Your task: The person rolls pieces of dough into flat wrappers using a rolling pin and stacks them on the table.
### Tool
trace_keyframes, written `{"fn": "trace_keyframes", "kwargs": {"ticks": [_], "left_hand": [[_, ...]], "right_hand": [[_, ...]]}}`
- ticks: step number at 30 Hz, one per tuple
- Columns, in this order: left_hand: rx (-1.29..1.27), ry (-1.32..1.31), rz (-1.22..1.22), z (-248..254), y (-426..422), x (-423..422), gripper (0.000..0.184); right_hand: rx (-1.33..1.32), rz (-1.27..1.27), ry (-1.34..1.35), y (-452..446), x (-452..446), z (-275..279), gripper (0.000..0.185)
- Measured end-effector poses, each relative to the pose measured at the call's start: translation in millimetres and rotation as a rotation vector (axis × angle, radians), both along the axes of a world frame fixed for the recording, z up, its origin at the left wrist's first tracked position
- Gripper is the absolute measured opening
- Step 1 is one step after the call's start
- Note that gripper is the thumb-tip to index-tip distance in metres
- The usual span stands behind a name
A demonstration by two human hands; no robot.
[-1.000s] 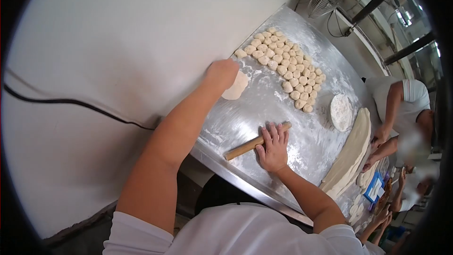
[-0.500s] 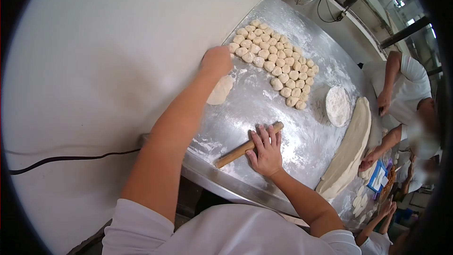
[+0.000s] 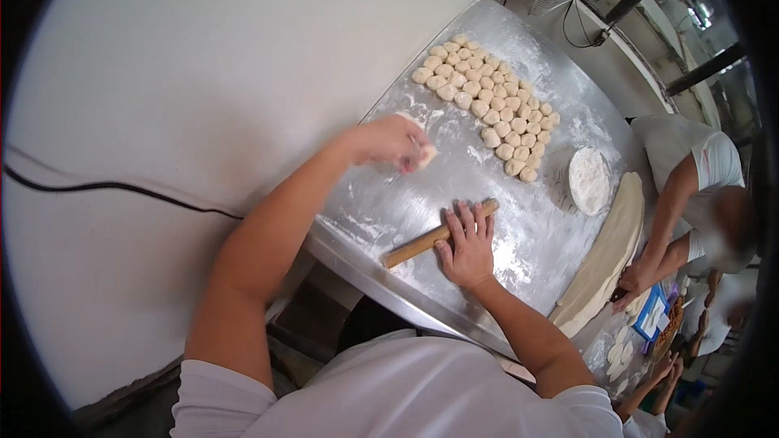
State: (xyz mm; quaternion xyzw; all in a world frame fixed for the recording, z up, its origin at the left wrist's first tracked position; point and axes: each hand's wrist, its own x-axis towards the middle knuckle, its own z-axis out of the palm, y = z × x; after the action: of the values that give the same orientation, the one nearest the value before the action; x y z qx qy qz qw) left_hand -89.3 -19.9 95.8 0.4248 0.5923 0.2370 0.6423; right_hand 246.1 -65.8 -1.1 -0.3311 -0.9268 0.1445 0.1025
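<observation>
Dough (image 3: 428, 156) shows at the fingertips of the left hand (image 3: 393, 139) in the head view, the one view of this moment. That hand hangs over the wall-side edge of the desk (image 3: 438, 182), its fingers curled narrow about the dough. Blur hides the exact grip, and I cannot tell whether a pale patch (image 3: 412, 119) at the hand's far edge is the same piece or another.

Nearer the body, the right hand (image 3: 471, 255) lies with fingers spread across the pin (image 3: 418, 248), pressing or resting rather than wrapping it. The pin's longer end points left of that hand, towards the desk's near edge.

Ahead and to the right of the left hand, balls (image 3: 498, 103) sit in a close cluster, apart from it. Well to the right of the right hand lies a long slab (image 3: 604, 255), with a co-worker's hand (image 3: 637, 276) just beside it; a bowl (image 3: 571, 182) of flour stands ahead of the slab.

I judge the step in hand to be moving dough by the left hand while the right minds the pin. Placing that piece would call for loosened left fingers over bare desk; rolling, for a firm right palm.
</observation>
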Motion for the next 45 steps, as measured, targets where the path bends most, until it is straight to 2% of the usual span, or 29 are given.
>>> {"fn": "trace_keyframes", "kwargs": {"ticks": [4,8,11,14,17,20,23,26,29,32,35,38,45], "left_hand": [[0.068,0.609,-0.54,-2.3,-43.2,36.7,0.03],[0.048,0.91,-0.893,-76.6,-79.4,58.1,0.03],[0.153,0.799,-0.709,-56.4,-82.6,42.7,0.032],[0.137,0.713,-0.409,-36.1,-75.4,21.4,0.033],[0.068,0.716,-0.487,-30.6,-74.9,16.4,0.033],[-0.028,0.772,-0.695,-31.8,-78.1,39.6,0.036],[0.06,0.862,-0.791,-46.1,-84.6,49.0,0.042],[0.069,0.923,-0.771,-55.3,-78.8,47.8,0.043],[0.018,0.711,-0.589,-23.4,-69.0,34.0,0.039],[0.133,0.645,-0.269,-55.6,-70.9,10.1,0.038],[-0.046,0.529,-0.323,-51.1,-65.9,2.6,0.041],[0.044,0.609,-0.448,-52.1,-75.5,15.3,0.04],[0.04,0.765,-0.683,-44.8,-68.8,49.9,0.041]], "right_hand": [[0.015,-0.003,0.005,-0.9,-0.3,-2.2,0.068],[0.026,0.011,0.046,-0.6,1.2,-1.8,0.066],[0.013,0.039,0.052,0.7,8.6,-1.5,0.063],[-0.002,0.079,0.07,2.5,28.7,-4.2,0.06],[-0.007,0.088,0.083,4.0,41.2,-4.4,0.058],[0.001,0.086,0.087,4.0,39.3,-3.4,0.06],[0.009,0.085,0.084,4.4,39.1,-3.9,0.062],[0.006,0.086,0.084,5.0,38.6,-3.0,0.062],[-0.006,0.085,0.086,6.1,38.6,-2.0,0.062],[-0.006,0.083,0.087,6.1,39.8,-2.7,0.061],[-0.002,0.085,0.087,6.1,39.8,-2.8,0.061],[-0.005,0.083,0.084,6.0,38.8,-2.4,0.061],[0.001,0.069,0.059,4.1,36.6,-0.2,0.061]]}}
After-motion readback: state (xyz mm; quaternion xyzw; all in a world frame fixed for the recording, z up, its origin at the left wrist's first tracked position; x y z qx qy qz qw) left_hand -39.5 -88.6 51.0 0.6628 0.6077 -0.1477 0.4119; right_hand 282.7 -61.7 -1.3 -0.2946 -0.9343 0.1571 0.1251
